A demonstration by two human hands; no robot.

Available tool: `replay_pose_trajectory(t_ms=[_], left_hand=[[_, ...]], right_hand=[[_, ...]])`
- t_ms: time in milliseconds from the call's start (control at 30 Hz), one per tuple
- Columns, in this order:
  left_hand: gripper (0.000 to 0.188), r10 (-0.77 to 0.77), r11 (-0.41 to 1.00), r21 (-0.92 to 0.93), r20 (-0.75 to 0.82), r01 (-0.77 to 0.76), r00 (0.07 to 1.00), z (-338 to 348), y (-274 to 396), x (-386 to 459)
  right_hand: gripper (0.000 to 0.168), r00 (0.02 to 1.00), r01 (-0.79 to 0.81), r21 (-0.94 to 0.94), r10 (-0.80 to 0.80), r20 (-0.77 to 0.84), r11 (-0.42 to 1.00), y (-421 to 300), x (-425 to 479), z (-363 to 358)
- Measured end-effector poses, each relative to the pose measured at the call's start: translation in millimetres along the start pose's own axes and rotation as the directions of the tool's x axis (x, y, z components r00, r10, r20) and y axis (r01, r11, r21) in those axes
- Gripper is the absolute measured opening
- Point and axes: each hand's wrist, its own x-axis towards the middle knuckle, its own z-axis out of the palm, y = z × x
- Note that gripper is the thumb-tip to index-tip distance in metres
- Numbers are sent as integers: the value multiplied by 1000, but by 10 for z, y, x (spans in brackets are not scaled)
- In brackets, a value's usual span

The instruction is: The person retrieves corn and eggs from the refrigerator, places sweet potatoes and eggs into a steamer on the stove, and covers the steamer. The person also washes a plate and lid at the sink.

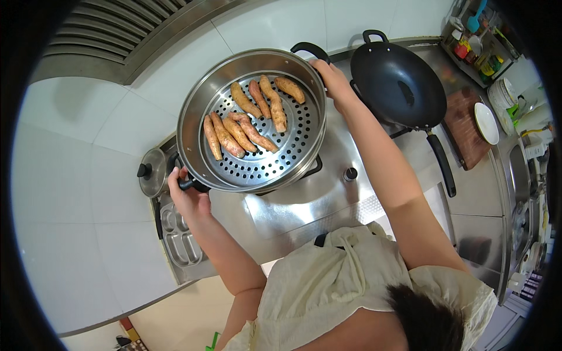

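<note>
A stainless-steel steamer tier (252, 61) with a perforated base is over the stove, and several slim sweet potatoes (226, 137) lie in it in two rough rows. My left hand (189, 193) grips its near-left black handle (193, 184). Around the far-right black handle (311, 48) are the fingers of my right hand (331, 81). A second steel wall (303, 169) shows just beneath the tier; whether the two touch I cannot tell.
Right of the tier, a black wok (386, 83) sits on the stove, its long handle (441, 164) toward me. Beyond it are a wooden cutting board (467, 131) and white plate (486, 123). A lidded pot (153, 173) and divided steel tray (180, 239) stand left. A range hood (101, 39) overhangs.
</note>
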Motion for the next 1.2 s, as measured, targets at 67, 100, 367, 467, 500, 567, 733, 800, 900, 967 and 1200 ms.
replay_pose_trajectory(t_ms=[67,100,367,467,500,567,733,800,900,967,1200], left_hand=[[19,4,1000,8,1,-4,1000,-12,-6,-20],[19,7,1000,13,12,-8,1000,12,19,-4],[28,30,996,88,30,-32,999,-88,-77,-32],[23,10,998,64,44,-13,999,36,-9,-86],[23,14,998,59,47,-17,999,29,-15,-94],[24,21,999,49,57,-24,998,13,-27,-78],[26,-14,996,85,78,7,997,-40,-50,-36],[27,-21,995,100,59,15,998,-28,-30,-45],[28,11,995,95,35,-15,999,18,44,-76],[28,17,996,91,34,-20,999,9,84,-18],[28,6,997,82,44,-10,999,-30,-24,-102]], right_hand=[[51,1000,1,-4,-1,-11,1000,-11,-47,9],[51,1000,-15,-6,15,7,1000,-20,-28,16],[56,1000,10,-11,-10,3,1000,74,-45,-58],[57,1000,-8,-30,8,15,1000,16,1,-66],[57,1000,-18,-42,19,24,999,21,4,-75],[61,1000,-14,-112,17,25,994,16,16,-109],[57,842,243,-635,-485,-237,733,211,-232,-148],[34,718,487,-565,-674,-176,666,442,-542,-227],[29,848,435,-388,-515,-127,813,612,-1233,-299],[28,903,359,-354,-418,-102,863,894,-1564,-389],[26,979,72,-291,-123,-164,954,1921,-2614,-844]])
